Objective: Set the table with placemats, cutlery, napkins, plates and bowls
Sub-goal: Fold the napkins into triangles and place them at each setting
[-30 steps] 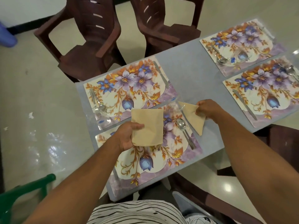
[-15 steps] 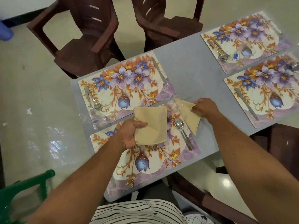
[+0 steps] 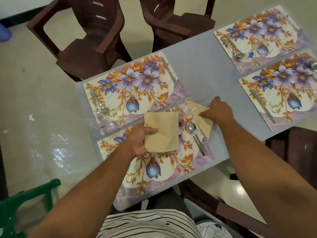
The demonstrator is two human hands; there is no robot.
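Several flowered placemats lie on the grey table (image 3: 202, 76). Over the near placemat (image 3: 164, 170), my left hand (image 3: 137, 140) grips a stack of square beige napkins (image 3: 163, 131). My right hand (image 3: 217, 111) pinches a triangular folded beige napkin (image 3: 204, 124) that rests at the right edge of that placemat, beside a spoon (image 3: 194, 133). The far-left placemat (image 3: 135, 90) carries a spoon and fork (image 3: 100, 107) on its left and a knife (image 3: 170, 73) on its right. Both right-hand placemats (image 3: 281, 90) also carry cutlery.
Two dark brown plastic chairs (image 3: 91, 42) stand beyond the table's far edge, and another chair (image 3: 295, 146) sits at the right. A green chair (image 3: 25, 203) is at lower left. Clear glasses (image 3: 97, 119) stand on the mats' corners.
My right hand has drawn the folded napkin a little toward the spoon and lowered it onto the mat's edge. My left hand keeps the napkin stack almost still.
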